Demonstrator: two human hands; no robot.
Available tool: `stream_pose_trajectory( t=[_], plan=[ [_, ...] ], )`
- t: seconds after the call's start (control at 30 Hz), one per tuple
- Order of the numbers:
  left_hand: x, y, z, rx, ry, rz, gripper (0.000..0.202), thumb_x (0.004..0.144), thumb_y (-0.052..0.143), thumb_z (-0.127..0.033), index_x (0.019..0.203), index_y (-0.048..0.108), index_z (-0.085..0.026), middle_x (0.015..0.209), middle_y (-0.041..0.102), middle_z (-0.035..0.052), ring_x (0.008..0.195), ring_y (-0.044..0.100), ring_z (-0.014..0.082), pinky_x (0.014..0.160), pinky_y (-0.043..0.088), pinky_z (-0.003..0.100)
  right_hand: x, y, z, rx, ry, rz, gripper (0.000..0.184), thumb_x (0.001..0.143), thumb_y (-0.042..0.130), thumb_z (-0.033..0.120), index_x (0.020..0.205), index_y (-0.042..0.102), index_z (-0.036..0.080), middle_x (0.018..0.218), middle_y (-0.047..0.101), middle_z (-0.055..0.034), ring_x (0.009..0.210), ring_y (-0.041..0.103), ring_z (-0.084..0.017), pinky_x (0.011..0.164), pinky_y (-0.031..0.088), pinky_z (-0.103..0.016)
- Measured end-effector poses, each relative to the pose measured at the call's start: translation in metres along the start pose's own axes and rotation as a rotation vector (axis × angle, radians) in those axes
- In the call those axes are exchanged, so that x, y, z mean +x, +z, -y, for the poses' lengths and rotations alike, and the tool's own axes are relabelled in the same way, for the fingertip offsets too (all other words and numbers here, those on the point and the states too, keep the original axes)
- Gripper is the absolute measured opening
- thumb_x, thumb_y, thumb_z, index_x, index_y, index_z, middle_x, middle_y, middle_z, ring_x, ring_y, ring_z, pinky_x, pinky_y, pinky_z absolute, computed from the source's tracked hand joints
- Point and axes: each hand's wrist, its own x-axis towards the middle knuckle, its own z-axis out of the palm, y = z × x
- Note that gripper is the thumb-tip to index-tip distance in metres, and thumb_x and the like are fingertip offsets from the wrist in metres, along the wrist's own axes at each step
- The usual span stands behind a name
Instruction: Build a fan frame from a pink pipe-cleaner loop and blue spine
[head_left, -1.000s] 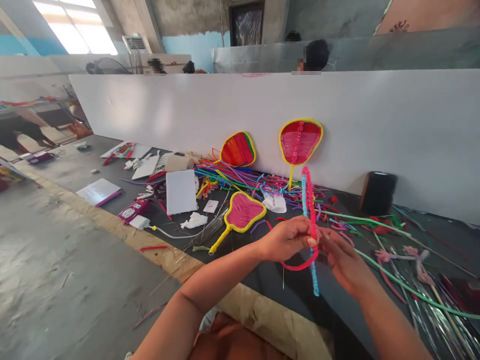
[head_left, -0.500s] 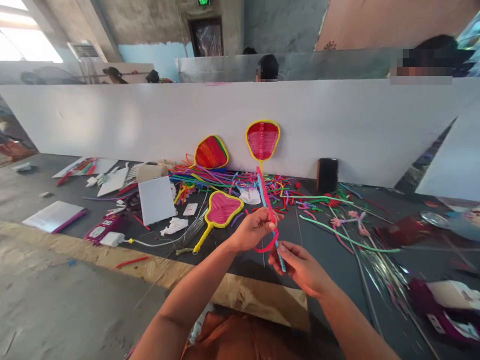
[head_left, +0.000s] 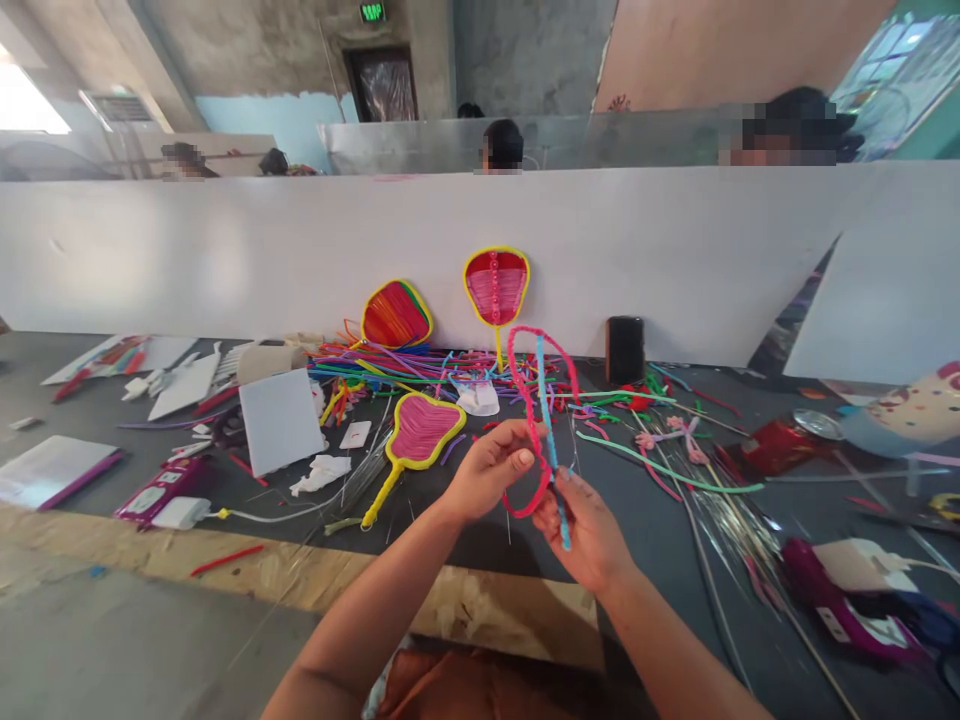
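My left hand (head_left: 489,468) pinches a pink pipe cleaner (head_left: 526,398) between thumb and fingers. That pipe cleaner arches over at the top and curls again below my hands. Just right of it, my right hand (head_left: 589,528) is closed on a light blue pipe cleaner (head_left: 547,400), which stands nearly upright and pokes out below the fingers. The pink one passes close to the right fingertips; whether they grip it too, I cannot tell. Left of my hands a pink fan with a yellow rim (head_left: 426,430) lies on the dark table (head_left: 450,520).
Two more yellow-rimmed fans, one red-orange (head_left: 397,315) and one pink-red (head_left: 496,285), lean on the white partition (head_left: 300,250). Loose pipe cleaners (head_left: 420,365) pile behind my hands. A black phone-like object (head_left: 625,349), a red can (head_left: 795,440) and purple glue-gun-like tools (head_left: 840,610) lie rightward.
The pink pipe cleaner, earlier alongside the blue one, now bows away from it in a wide arch. Both hands remain close together. The view has swung slightly right.
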Motion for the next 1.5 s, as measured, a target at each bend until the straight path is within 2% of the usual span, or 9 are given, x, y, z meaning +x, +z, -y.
stream_pose_trajectory(
  t=[0.07,0.17,0.33,0.43,0.67,0.87,1.0,1.23,1.5],
  plan=[
    [-0.002,0.002,0.003,-0.061,-0.058,-0.081,0.04,0.076,0.068,-0.044,0.103,0.061,-0.015,0.096,0.064,0.0084,0.09,0.06,0.0186,0.083,0.045,0.03,0.005,-0.002,0.004,-0.121,-0.116,-0.043,0.031,0.069,0.077,0.042,0.066,0.058,0.018,0.051,0.053,0.0038,0.046,0.043,-0.006,0.045,0.035,-0.018],
    [-0.006,0.004,0.012,-0.118,-0.164,-0.073,0.043,0.069,0.076,-0.041,0.098,0.059,-0.014,0.087,0.064,0.0055,0.078,0.061,0.016,0.077,0.047,0.03,0.013,-0.008,0.006,-0.303,-0.265,-0.081,0.031,0.075,0.07,0.047,0.067,0.06,0.018,0.056,0.055,0.0021,0.052,0.046,-0.009,0.048,0.037,-0.02],
    [-0.007,0.008,0.024,-0.057,-0.211,-0.129,0.037,0.067,0.077,-0.034,0.09,0.057,-0.014,0.075,0.062,0.0009,0.068,0.061,0.0132,0.071,0.049,0.029,0.021,-0.018,-0.002,-0.545,-0.378,-0.122,0.033,0.083,0.06,0.049,0.068,0.061,0.019,0.058,0.054,0.001,0.054,0.047,-0.011,0.051,0.04,-0.024],
    [-0.005,0.009,0.026,-0.058,-0.229,-0.134,0.03,0.073,0.072,-0.035,0.086,0.057,-0.013,0.068,0.062,0.0003,0.063,0.06,0.0124,0.067,0.049,0.028,0.022,-0.022,-0.006,-0.597,-0.375,-0.131,0.031,0.083,0.059,0.048,0.075,0.064,0.019,0.061,0.058,0.0002,0.056,0.05,-0.012,0.053,0.042,-0.024],
    [-0.002,0.008,0.031,-0.188,-0.269,-0.166,0.033,0.07,0.074,-0.041,0.074,0.058,-0.012,0.063,0.058,-0.001,0.058,0.058,0.0118,0.062,0.05,0.028,0.024,-0.028,-0.007,-0.662,-0.355,-0.141,0.033,0.084,0.057,0.049,0.079,0.065,0.018,0.06,0.061,-0.001,0.055,0.054,-0.013,0.053,0.045,-0.025],
    [-0.001,0.008,0.037,-0.147,-0.276,-0.255,0.034,0.071,0.073,-0.042,0.071,0.057,-0.012,0.061,0.056,-0.0024,0.054,0.055,0.0092,0.057,0.046,0.024,0.022,-0.026,-0.004,-0.692,-0.314,-0.14,0.033,0.083,0.057,0.049,0.071,0.062,0.019,0.057,0.061,-0.0005,0.052,0.053,-0.013,0.051,0.044,-0.024],
    [-0.001,0.008,0.037,-0.1,-0.278,-0.3,0.034,0.072,0.072,-0.043,0.071,0.058,-0.012,0.06,0.055,-0.0025,0.053,0.052,0.0077,0.055,0.044,0.022,0.021,-0.026,-0.003,-0.704,-0.294,-0.144,0.031,0.084,0.057,0.049,0.078,0.064,0.019,0.059,0.063,-0.0011,0.053,0.054,-0.013,0.051,0.045,-0.025],
    [-0.006,0.006,0.04,-0.121,-0.34,-0.163,0.031,0.071,0.074,-0.039,0.076,0.059,-0.012,0.065,0.065,0.0023,0.063,0.062,0.0144,0.065,0.051,0.028,0.02,-0.03,-0.003,-0.734,-0.348,-0.199,0.032,0.083,0.056,0.049,0.08,0.065,0.018,0.059,0.062,-0.0011,0.053,0.054,-0.013,0.051,0.045,-0.025],
    [-0.008,0.014,0.045,-0.054,-0.27,-0.328,0.027,0.076,0.068,-0.038,0.076,0.056,-0.014,0.061,0.06,-0.0023,0.056,0.059,0.011,0.06,0.049,0.025,0.019,-0.024,0.002,-0.773,-0.345,-0.2,0.031,0.083,0.056,0.048,0.071,0.061,0.02,0.056,0.06,-0.0005,0.053,0.055,-0.014,0.053,0.047,-0.026]
  ],
)
